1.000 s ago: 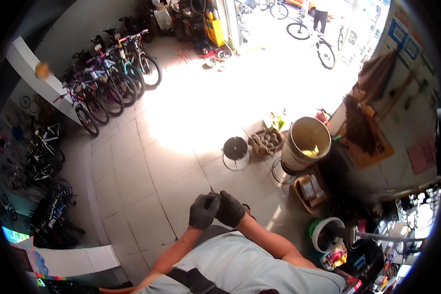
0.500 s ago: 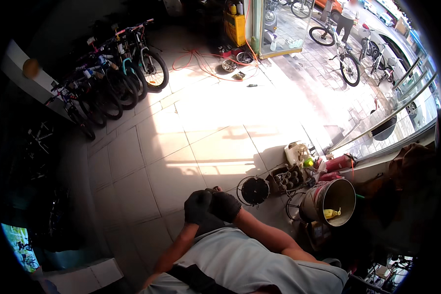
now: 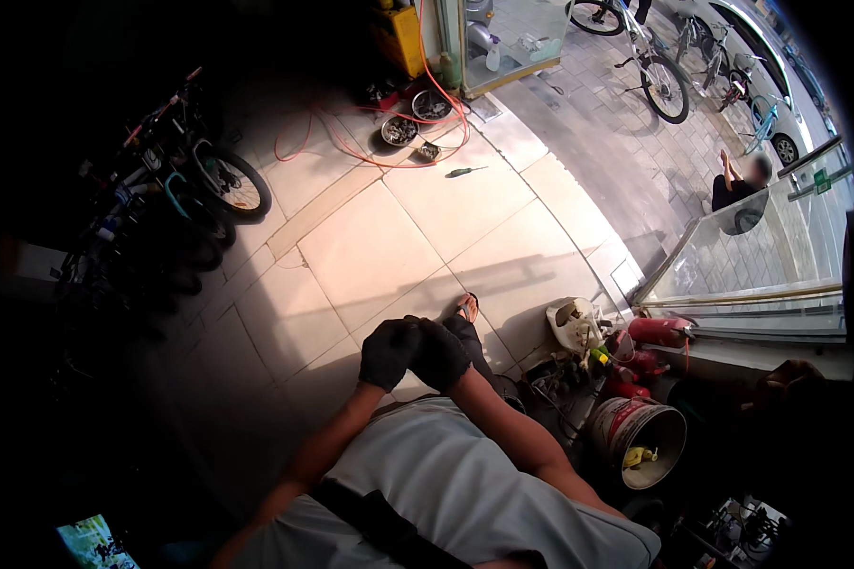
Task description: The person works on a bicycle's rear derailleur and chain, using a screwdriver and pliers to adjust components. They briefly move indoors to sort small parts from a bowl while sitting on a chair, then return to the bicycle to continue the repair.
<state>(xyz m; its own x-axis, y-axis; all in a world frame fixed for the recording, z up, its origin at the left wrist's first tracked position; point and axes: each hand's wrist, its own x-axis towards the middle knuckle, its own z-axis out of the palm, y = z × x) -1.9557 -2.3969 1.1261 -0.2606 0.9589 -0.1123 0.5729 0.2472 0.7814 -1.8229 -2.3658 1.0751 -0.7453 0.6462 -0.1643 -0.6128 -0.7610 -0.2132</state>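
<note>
Both of my hands wear dark gloves and meet in front of my chest, over the floor. My left hand (image 3: 388, 356) is closed, its knuckles up, pressed against the other. My right hand (image 3: 442, 357) is curled inward beside it, fingers closed. Whatever lies between them, if anything, is hidden by the gloves. Beyond the right hand, my foot (image 3: 468, 305) in a sandal stands on the tiles.
Parked bicycles (image 3: 228, 185) line the left. Ahead lie an orange hose (image 3: 301, 152), metal bowls (image 3: 399, 131) and a screwdriver (image 3: 463, 173). To the right stand a bucket (image 3: 620, 431), red cylinders (image 3: 659, 331) and a glass door (image 3: 731, 270). A person (image 3: 733, 193) sits outside.
My view has moved forward and turned, bringing the bowls and screwdriver closer. My foot has come out ahead, and the seated person outside shows more fully. My hands stay together.
</note>
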